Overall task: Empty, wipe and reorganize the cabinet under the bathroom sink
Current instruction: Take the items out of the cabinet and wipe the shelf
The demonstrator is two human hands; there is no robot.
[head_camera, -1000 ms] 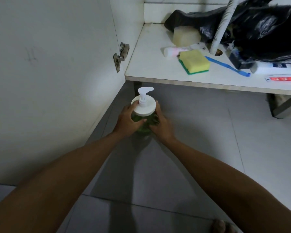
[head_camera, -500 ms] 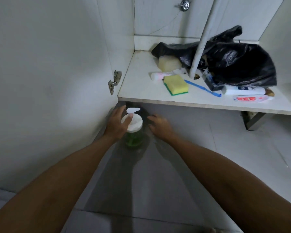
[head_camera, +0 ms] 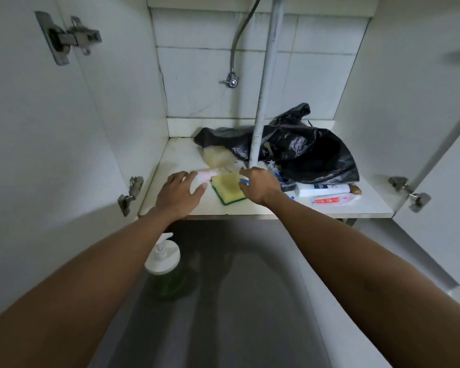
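Both my hands reach over the front of the white cabinet shelf [head_camera: 367, 209]. My left hand [head_camera: 179, 193] hovers with spread fingers over a pink-and-white tube [head_camera: 206, 176]. My right hand [head_camera: 259, 185] is just right of a yellow-green sponge [head_camera: 229, 188], fingers loosely bent over a blue toothbrush [head_camera: 243, 180]; neither hand holds anything. A green soap bottle with a white pump [head_camera: 165, 264] stands on the floor below my left forearm.
A black plastic bag [head_camera: 308, 152] fills the back right of the shelf, behind a white drain pipe [head_camera: 263, 102]. White tubes [head_camera: 327, 189] and a red-labelled packet [head_camera: 335, 200] lie at the front right. A pale block [head_camera: 215, 158] sits at the back. Cabinet doors stand open both sides.
Both hands let go of the soap bottle, which now stands on the floor, and rose forward onto the shelf. The camera tilted up to show the whole cabinet.
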